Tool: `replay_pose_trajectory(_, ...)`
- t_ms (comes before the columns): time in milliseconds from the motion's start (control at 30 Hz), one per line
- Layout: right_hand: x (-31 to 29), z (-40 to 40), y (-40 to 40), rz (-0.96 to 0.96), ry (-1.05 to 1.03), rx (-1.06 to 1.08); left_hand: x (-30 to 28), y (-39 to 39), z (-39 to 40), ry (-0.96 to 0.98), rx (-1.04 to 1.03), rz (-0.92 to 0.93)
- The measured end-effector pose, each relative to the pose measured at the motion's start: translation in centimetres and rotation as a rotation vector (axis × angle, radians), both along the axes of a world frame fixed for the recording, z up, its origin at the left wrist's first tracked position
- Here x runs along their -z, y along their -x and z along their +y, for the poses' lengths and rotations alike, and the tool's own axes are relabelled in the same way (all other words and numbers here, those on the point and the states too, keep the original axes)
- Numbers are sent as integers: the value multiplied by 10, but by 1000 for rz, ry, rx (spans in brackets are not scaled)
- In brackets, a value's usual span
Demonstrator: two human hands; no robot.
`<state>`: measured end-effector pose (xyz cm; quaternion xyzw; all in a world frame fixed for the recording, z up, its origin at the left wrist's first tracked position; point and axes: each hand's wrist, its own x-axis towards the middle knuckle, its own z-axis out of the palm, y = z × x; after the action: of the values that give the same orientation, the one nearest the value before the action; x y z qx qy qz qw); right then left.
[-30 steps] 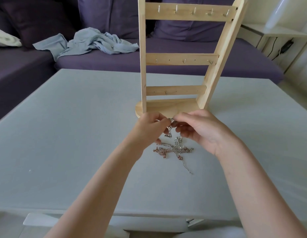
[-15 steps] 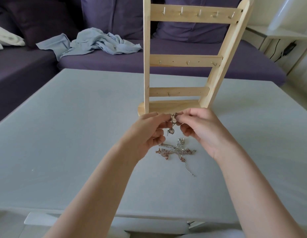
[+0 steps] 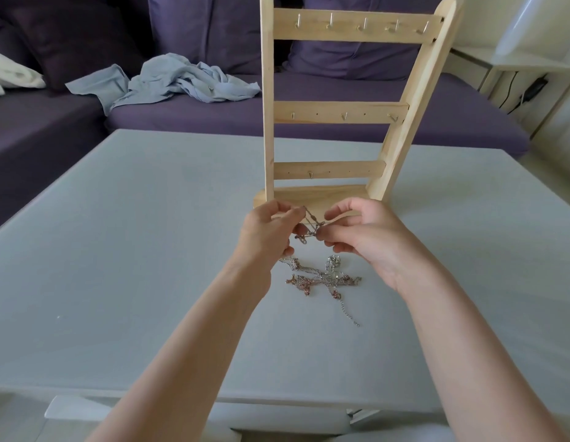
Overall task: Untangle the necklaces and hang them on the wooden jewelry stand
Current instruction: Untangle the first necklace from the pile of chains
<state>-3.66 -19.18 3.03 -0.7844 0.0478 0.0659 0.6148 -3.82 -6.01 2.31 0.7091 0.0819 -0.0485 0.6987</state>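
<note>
Both hands are up in the middle of the frame, just in front of the base of the wooden jewelry stand (image 3: 334,100), and they are picking at a knot. The left hand (image 3: 270,232) pinches a stretch of chain (image 3: 312,223) between thumb and fingertips, and the right hand (image 3: 360,231) pinches the other side of the same knot, so the short run between them is drawn fairly taut. Below the hands, lower centre, the rest of the tangled necklaces (image 3: 325,277) lie in a silver and rose-coloured heap on the pale worktop (image 3: 133,250), with a thin extender tail trailing toward the lower right. No hook on the stand carries anything yet. To my eye, pulling harder would only tighten the knot; better to ease the tension, open a loop with the fingertips, and feed one free clasp end back through. Lifting one strand slowly would show what still snags. A crumpled blue cloth (image 3: 181,81) lies on the purple sofa (image 3: 309,122) at upper left.
</note>
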Motion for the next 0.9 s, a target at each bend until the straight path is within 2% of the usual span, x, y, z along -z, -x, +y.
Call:
replay_pose_trajectory(100,4,-1,-2,-22,68,77,1,0,-3,-73,10,-17)
replay_pose_trajectory(233,6,-3,-3,-107,88,155,2,0,-4,-20,111,110)
replay_pose_trajectory(433,-2,-2,0,3,-300,157,-1,0,-1,171,213,228)
replay_pose_trajectory(567,-3,-1,0,-58,-199,112,4,-2,1,152,226,166)
replay_pose_trajectory(700,-2,-2,1,-108,-117,68,5,-2,4,199,329,45)
replay_pose_trajectory(800,-2,-3,1,-129,-101,30,5,-2,3,64,237,-42)
replay_pose_trajectory(900,-4,-5,2,-128,-71,-24,5,-2,2,17,193,-70)
